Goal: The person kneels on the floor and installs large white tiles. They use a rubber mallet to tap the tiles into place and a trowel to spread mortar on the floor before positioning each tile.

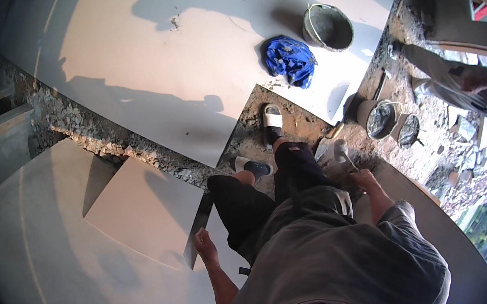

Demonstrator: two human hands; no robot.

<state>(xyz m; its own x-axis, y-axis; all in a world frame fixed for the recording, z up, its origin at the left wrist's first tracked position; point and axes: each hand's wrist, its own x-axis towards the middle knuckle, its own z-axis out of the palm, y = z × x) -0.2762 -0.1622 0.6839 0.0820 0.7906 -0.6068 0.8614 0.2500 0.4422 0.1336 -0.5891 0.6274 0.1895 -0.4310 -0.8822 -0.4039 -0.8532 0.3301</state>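
The right hand (366, 181) had its grip closed round a white-headed, mallet-like tool (340, 151) by its thin handle, head forward beside the dark-trousered right leg (297, 172), likely for clearance. The left hand (204, 242) curled near a pale square tile (146, 212); whether it held anything, I could not tell.

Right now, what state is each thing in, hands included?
Right hand: closed around a pale-headed tool.
Left hand: fingers curled, grip unclear.
Pale tile beside it: tilt unclear.
Blue cloth: crumpled.
Large bucket: open-topped, grey-smeared.
Two smaller buckets: open-topped, grey material inside.
Sandals: worn.
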